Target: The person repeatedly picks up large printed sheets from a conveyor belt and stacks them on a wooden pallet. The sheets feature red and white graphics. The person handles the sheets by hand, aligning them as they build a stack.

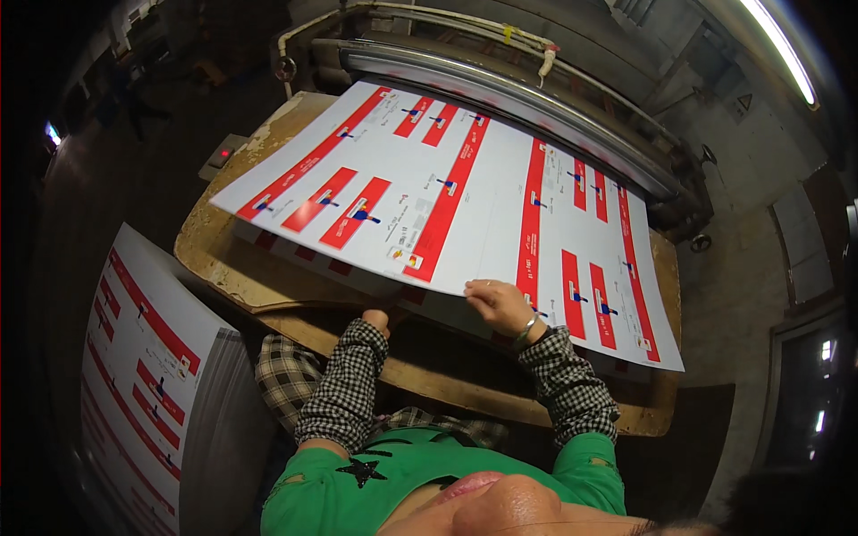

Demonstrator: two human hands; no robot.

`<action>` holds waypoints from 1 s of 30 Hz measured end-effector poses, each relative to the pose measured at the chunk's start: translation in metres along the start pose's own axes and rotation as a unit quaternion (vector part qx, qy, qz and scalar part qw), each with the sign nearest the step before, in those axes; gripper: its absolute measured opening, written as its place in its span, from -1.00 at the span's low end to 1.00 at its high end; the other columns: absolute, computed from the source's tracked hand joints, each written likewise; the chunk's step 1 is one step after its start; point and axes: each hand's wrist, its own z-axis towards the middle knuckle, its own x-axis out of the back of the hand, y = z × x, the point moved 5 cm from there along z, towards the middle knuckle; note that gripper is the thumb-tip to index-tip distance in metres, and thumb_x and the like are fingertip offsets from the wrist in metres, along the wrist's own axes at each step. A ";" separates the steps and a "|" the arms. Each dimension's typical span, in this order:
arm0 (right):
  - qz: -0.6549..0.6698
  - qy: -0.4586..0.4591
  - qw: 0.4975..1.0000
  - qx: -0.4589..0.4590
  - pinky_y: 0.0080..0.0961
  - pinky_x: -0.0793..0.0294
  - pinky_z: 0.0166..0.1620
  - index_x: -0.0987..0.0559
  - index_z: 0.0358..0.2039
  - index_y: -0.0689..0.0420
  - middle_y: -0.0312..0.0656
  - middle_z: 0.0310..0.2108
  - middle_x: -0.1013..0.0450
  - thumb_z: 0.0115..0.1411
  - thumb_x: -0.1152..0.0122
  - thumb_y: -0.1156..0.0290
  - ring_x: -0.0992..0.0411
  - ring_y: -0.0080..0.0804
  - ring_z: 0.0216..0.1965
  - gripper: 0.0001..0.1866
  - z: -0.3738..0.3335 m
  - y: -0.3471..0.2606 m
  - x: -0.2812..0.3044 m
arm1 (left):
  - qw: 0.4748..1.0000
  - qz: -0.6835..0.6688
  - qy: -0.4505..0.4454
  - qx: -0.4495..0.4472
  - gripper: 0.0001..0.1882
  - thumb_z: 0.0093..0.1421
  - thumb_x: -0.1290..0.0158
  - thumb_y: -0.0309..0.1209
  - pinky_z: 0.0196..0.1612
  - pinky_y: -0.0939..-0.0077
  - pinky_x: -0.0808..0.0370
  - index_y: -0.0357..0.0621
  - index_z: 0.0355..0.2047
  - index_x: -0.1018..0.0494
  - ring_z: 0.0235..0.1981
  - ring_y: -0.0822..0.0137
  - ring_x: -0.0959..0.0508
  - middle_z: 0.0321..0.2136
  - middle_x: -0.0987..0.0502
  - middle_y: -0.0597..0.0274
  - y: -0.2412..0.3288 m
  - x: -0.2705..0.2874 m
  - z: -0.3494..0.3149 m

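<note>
A large white printed sheet (505,205) with red bars and small blue marks slopes from the machine's roller down toward me. My right hand (502,308) pinches the middle of its near edge between thumb and fingers. My left hand (376,319) reaches under that same edge, left of the right one; its fingers are hidden below the sheet. Under the raised edge, part of another printed sheet (304,251) shows on the worn wooden table (210,210).
A long metal roller (509,98) crosses the far side of the table, with a pale pipe (429,15) above it. At my left stands a tall stack of printed sheets (147,357). A small box with a red light (222,154) sits by the table's left edge.
</note>
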 end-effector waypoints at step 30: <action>-0.002 -0.095 0.992 -0.084 -0.42 -0.37 -0.01 -0.48 -0.19 0.26 0.04 -0.06 -0.38 -0.08 -0.08 0.43 -0.39 -0.09 -0.06 -0.62 0.023 0.030 -0.044 | 0.981 -0.024 -0.193 0.000 -0.74 0.08 0.00 -0.57 -0.13 0.31 -0.48 -0.45 -0.21 -0.36 -0.20 0.21 -0.51 -0.26 -0.50 0.02 0.014 -0.021 -0.020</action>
